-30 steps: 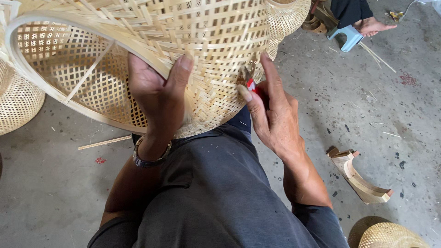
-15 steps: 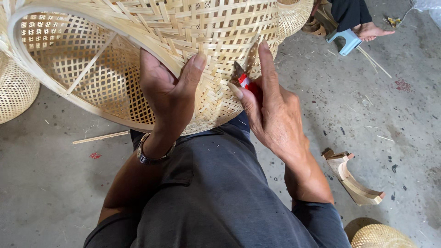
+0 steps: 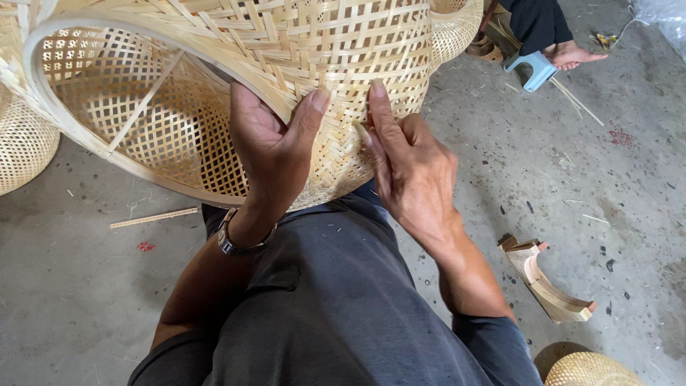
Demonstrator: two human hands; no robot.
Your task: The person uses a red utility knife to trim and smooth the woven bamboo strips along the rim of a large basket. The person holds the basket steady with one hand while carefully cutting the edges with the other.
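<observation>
A large open-weave bamboo basket lies on its side across my lap, its round rim turned to the left. My left hand grips the basket's wall, with the fingers inside and the thumb pressed on the outside weave. A metal wristband sits on that wrist. My right hand rests on the outer weave just right of the left thumb, forefinger stretched up along the strips and the other fingers curled. Whatever lies under those curled fingers is hidden.
Another woven basket stands at the left edge and a third at the bottom right. A curved wooden piece and a bamboo strip lie on the concrete floor. Another person's foot rests by a blue stool.
The basket has dropped lower towards my lap. My right hand slid left, closer to the left thumb; the red-handled tool seen in it before no longer shows.
</observation>
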